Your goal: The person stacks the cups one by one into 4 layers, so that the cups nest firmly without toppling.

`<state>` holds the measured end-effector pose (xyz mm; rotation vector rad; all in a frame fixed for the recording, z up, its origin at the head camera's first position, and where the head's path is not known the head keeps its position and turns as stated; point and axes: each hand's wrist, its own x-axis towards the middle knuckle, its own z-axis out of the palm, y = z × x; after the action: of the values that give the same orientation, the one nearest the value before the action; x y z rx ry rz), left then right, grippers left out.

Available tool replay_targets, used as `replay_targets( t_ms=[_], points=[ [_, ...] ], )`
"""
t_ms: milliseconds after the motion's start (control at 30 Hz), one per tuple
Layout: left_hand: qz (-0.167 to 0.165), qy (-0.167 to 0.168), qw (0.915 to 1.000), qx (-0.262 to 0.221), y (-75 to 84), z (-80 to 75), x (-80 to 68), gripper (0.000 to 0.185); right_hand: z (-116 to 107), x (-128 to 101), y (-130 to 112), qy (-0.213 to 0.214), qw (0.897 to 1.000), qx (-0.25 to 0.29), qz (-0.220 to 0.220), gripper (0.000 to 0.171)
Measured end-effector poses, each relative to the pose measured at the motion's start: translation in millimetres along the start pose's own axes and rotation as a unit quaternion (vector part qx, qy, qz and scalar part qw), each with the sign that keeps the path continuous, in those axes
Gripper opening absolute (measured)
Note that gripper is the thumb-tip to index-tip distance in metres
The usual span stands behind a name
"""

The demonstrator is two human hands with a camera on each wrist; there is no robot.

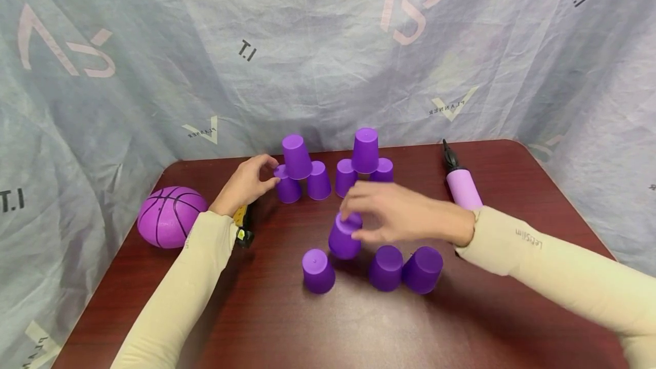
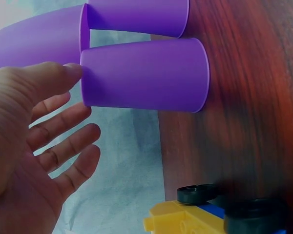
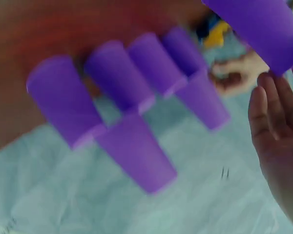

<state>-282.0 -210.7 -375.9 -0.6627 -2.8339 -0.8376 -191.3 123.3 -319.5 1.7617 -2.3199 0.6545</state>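
1. Near the middle of the table (image 1: 461,323), the right hand (image 1: 405,215) gripped a tilted cup (image 1: 344,237) by its closed top, fingers (image 1: 353,205) curled over it from above and from the right.
2. The cup hung mouth-down, its long axis leaning up and right toward the palm, its rim just above the tabletop; whether it touched the wood I could not tell.
3. Around it stood three loose cups, all inverted: one (image 1: 318,270) just to its front-left, and a touching pair (image 1: 405,268) to its front-right, below the wrist.
4. Toward the far edge stood two small pyramids, each of two cups with a third on top. The right pyramid (image 1: 365,163) lay straight beyond the held cup, so the right hand was the nearer to it.
5. The left hand (image 1: 246,184) rested fingertips against the left pyramid (image 1: 299,172); the wrist view showed its fingers (image 2: 63,146) spread and relaxed, clasping nothing.
6. By the left edge lay a ball (image 1: 170,216); by the far right corner, a pump (image 1: 461,181).
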Motion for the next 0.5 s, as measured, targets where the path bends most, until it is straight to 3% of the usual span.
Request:
replay_targets(
  t_ms=[133,267,367,500],
  points=[
    [0.003,0.003,1.0,0.008,-1.1,0.6,0.4,0.033,-25.7,14.1,15.5,0.085,0.996,-0.022,0.02,0.021],
    [0.004,0.002,1.0,0.002,-1.6,0.6,0.6,0.032,-44.1,30.1,32.7,0.147,0.985,-0.055,0.075,0.02],
    [0.007,0.002,1.0,-0.001,-1.4,0.6,0.4,0.031,-49.7,41.9,45.2,0.158,0.977,-0.074,0.122,0.02],
    [0.009,0.002,1.0,0.001,-0.7,1.7,1.0,0.031,-47.6,56.9,60.7,0.135,0.973,-0.086,0.166,0.02]
  ],
)
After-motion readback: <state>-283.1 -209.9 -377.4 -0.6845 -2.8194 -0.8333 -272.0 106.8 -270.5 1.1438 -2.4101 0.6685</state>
